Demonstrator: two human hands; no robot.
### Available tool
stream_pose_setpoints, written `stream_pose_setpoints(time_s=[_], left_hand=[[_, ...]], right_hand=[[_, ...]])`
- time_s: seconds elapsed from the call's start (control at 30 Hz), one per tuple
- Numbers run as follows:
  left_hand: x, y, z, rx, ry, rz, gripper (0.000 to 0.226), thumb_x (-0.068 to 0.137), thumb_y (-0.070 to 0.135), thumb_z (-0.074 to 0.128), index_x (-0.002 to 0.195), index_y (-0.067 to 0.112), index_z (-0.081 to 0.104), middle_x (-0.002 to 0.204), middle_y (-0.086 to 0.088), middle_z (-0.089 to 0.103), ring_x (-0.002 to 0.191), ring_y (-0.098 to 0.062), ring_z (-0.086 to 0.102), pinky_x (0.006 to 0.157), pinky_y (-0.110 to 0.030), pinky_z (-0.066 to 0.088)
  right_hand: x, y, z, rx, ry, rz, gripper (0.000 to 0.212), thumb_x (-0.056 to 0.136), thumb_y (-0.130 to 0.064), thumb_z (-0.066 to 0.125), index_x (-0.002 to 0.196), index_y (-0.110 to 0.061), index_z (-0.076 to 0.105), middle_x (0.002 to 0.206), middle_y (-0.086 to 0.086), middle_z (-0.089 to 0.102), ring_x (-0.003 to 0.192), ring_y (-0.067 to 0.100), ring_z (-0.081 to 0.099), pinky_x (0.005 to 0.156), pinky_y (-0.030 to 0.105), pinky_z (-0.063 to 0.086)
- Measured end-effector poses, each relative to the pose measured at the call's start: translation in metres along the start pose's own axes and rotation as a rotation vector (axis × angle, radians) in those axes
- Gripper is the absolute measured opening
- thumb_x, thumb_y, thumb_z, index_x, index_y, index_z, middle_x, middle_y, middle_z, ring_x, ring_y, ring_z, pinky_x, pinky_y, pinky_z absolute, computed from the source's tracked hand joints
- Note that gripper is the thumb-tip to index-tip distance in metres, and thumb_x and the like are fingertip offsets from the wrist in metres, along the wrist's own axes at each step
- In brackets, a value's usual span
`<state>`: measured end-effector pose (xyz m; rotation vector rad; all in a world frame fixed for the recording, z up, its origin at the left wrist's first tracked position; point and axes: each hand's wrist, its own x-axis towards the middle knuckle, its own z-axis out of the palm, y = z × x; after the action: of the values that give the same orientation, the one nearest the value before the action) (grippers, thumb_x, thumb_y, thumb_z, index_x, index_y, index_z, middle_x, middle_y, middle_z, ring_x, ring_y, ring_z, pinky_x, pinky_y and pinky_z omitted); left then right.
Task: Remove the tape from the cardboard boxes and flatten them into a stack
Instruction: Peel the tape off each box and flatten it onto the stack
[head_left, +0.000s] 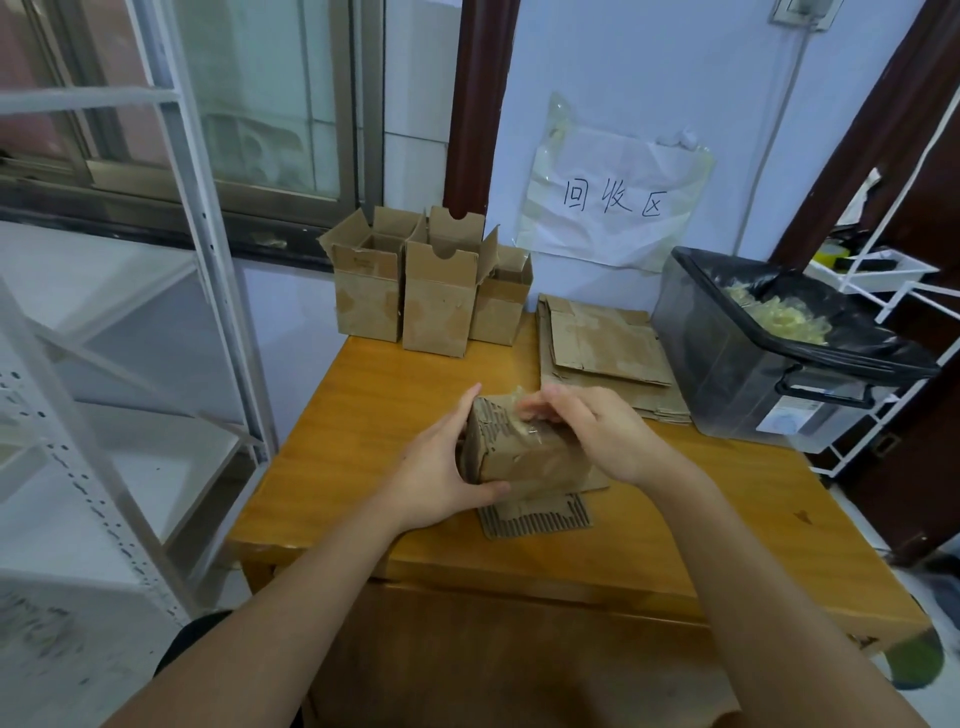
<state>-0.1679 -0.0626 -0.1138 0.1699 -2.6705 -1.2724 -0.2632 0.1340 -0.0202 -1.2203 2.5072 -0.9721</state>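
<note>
A small cardboard box (524, 457) lies on its side in the middle of the wooden table (363, 415). My left hand (447, 467) grips its left end, thumb along the near face. My right hand (597, 431) is over the top of the box, and its fingers pinch a strip of clear tape (524, 410) that lifts off the top edge. A torn flap (535, 517) with bare corrugation sticks out under the box toward me. Three upright boxes with open tops (436, 291) stand at the table's far edge. A stack of flattened boxes (602, 353) lies at the back right.
A dark plastic bin (769, 374) lined with a black bag holds crumpled tape and stands at the right of the table. A paper sign (613, 202) hangs on the wall behind. White metal shelving (171, 260) rises on the left, and a white rack (893, 280) on the right.
</note>
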Motion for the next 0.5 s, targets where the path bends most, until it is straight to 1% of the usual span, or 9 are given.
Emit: stream_pose_setpoints(time_s=[0.07, 0.1, 0.17, 0.23, 0.27, 0.33, 0.4, 0.5], left_hand=[[-0.001, 0.001, 0.0, -0.001, -0.001, 0.003, 0.13, 0.065, 0.065, 0.088, 0.158, 0.058, -0.004, 0.156, 0.022, 0.041, 0.14, -0.009, 0.044, 0.115, -0.045, 0.044], [-0.001, 0.001, 0.0, 0.002, -0.002, 0.004, 0.13, 0.066, 0.064, 0.088, 0.158, 0.058, -0.004, 0.156, 0.022, 0.042, 0.14, -0.01, 0.044, 0.115, -0.045, 0.044], [-0.002, 0.001, 0.0, 0.003, -0.001, 0.009, 0.129, 0.066, 0.066, 0.086, 0.158, 0.058, -0.004, 0.157, 0.021, 0.041, 0.14, -0.01, 0.044, 0.114, -0.045, 0.044], [-0.002, 0.0, -0.001, -0.009, -0.004, 0.015, 0.128, 0.066, 0.069, 0.085, 0.158, 0.058, -0.003, 0.157, 0.021, 0.041, 0.14, -0.011, 0.044, 0.114, -0.046, 0.044], [-0.002, 0.0, -0.001, -0.013, -0.007, 0.017, 0.128, 0.065, 0.07, 0.085, 0.158, 0.058, -0.003, 0.156, 0.022, 0.041, 0.14, -0.01, 0.044, 0.114, -0.046, 0.044], [-0.001, 0.0, -0.001, -0.016, -0.008, 0.016, 0.128, 0.065, 0.07, 0.085, 0.157, 0.059, -0.003, 0.155, 0.022, 0.042, 0.139, -0.01, 0.045, 0.114, -0.045, 0.045], [0.0, 0.0, -0.001, -0.012, -0.006, 0.014, 0.128, 0.065, 0.069, 0.086, 0.157, 0.059, -0.003, 0.155, 0.022, 0.043, 0.139, -0.01, 0.046, 0.113, -0.044, 0.045], [0.0, -0.001, 0.0, -0.012, 0.004, 0.012, 0.128, 0.064, 0.069, 0.086, 0.157, 0.06, -0.003, 0.155, 0.021, 0.043, 0.139, -0.01, 0.046, 0.113, -0.045, 0.046]], right_hand=[[0.006, 0.003, 0.005, -0.091, 0.03, -0.034, 0.029, 0.108, -0.032, 0.046, 0.124, -0.028, 0.07, 0.112, -0.016, 0.069, 0.107, 0.0, 0.06, 0.1, 0.036, 0.05], [0.009, 0.005, 0.007, -0.127, 0.03, -0.053, 0.026, 0.104, -0.029, 0.055, 0.126, -0.031, 0.068, 0.11, -0.016, 0.067, 0.104, 0.001, 0.059, 0.097, 0.036, 0.05], [0.013, 0.007, 0.014, -0.191, 0.008, -0.087, 0.033, 0.097, -0.032, 0.067, 0.13, -0.037, 0.066, 0.103, -0.014, 0.059, 0.1, 0.006, 0.053, 0.092, 0.033, 0.047], [0.015, 0.007, 0.019, -0.227, 0.0, -0.076, 0.036, 0.093, -0.04, 0.069, 0.129, -0.037, 0.068, 0.101, -0.012, 0.052, 0.1, 0.011, 0.048, 0.09, 0.033, 0.043], [0.015, 0.008, 0.021, -0.214, 0.017, -0.069, 0.034, 0.091, -0.042, 0.071, 0.125, -0.036, 0.07, 0.101, -0.012, 0.051, 0.101, 0.012, 0.048, 0.09, 0.032, 0.043], [0.016, 0.008, 0.022, -0.156, 0.074, -0.06, 0.024, 0.087, -0.042, 0.076, 0.11, -0.033, 0.075, 0.102, -0.012, 0.051, 0.099, 0.01, 0.05, 0.088, 0.03, 0.045], [0.015, 0.007, 0.023, -0.12, 0.121, -0.069, 0.014, 0.086, -0.04, 0.078, 0.096, -0.032, 0.074, 0.101, -0.012, 0.053, 0.097, 0.007, 0.052, 0.085, 0.028, 0.047], [0.009, 0.007, 0.023, -0.095, 0.201, -0.08, 0.01, 0.087, -0.034, 0.078, 0.088, -0.028, 0.071, 0.098, -0.012, 0.057, 0.091, 0.005, 0.056, 0.08, 0.024, 0.05]])
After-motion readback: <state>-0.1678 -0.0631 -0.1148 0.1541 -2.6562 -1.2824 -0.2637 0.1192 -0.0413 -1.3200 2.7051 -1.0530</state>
